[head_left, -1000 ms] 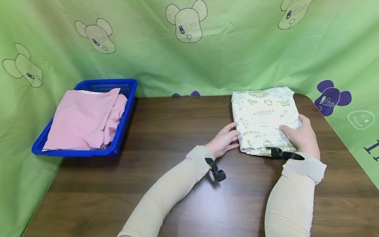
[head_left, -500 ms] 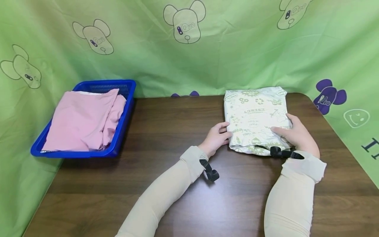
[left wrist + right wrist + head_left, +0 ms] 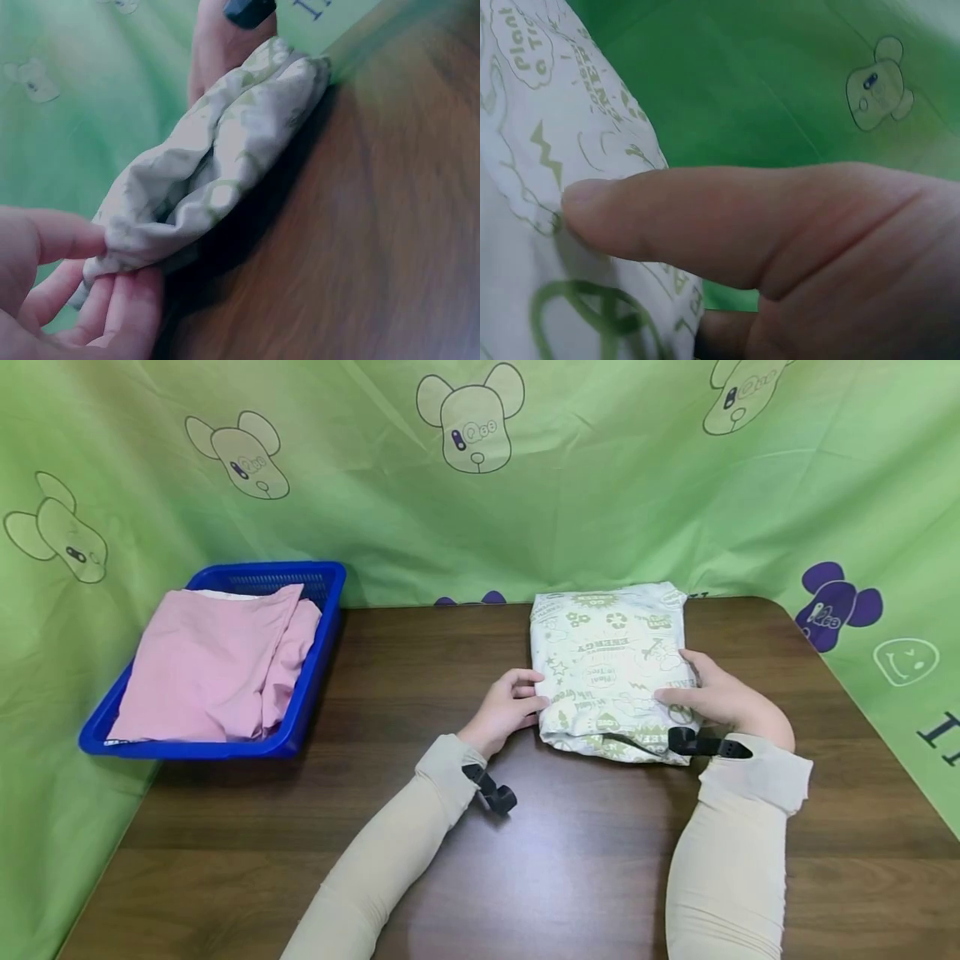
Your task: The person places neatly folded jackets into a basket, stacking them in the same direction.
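A folded white cloth [image 3: 600,668] with green printed words and pictures is held between both hands toward the back of the table. At its left edge, the left hand [image 3: 501,713] pinches the fabric. The left wrist view has the thumb above and the other fingers beneath the layered cloth [image 3: 247,142], whose front folds gape a little. On the opposite side the right hand [image 3: 735,703] grips the edge; its thumb [image 3: 660,214] lies on the printed top in the right wrist view, while most of its other fingers are hidden.
To the left, a blue plastic basket [image 3: 288,745] holds pink folded fabric [image 3: 202,668] with some white showing at the back. A green printed curtain [image 3: 375,510] hangs behind the brown wooden table [image 3: 420,668].
Both hands have moved the folded cloth leftward across the table, away from the right corner. Their hold on its two sides stays the same, and the basket has not moved.
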Demonstrator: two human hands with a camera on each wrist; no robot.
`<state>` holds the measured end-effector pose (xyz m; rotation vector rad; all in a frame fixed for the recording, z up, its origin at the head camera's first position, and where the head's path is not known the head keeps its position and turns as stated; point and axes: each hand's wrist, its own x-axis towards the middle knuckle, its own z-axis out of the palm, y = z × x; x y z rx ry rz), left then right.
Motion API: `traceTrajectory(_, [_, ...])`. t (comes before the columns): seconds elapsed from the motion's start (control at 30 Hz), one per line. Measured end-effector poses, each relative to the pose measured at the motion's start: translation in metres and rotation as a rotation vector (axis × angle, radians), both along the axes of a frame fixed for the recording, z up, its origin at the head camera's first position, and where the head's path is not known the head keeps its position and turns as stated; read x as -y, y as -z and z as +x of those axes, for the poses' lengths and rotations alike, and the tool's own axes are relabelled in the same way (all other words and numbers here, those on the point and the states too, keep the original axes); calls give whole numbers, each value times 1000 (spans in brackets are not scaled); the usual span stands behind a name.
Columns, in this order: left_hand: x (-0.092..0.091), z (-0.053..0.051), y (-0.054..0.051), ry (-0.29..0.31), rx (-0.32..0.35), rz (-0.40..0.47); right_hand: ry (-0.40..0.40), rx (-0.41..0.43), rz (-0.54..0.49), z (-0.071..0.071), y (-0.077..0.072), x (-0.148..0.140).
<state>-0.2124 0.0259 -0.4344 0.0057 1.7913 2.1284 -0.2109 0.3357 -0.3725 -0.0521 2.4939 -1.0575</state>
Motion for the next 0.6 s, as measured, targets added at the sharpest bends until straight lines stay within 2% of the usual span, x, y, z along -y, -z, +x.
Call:
traceTrajectory(0.17, [28, -2, 0, 82, 0, -56, -78, 14, -17, -3, -2, 16])
traceTrajectory(0.43, [74, -8, -3, 283, -14, -108, -153, 52, -58, -9, -5, 38])
traceTrajectory(0.6, [101, -14, -4, 389, -19, -139, -180, 71, -110, -8, -3, 45])
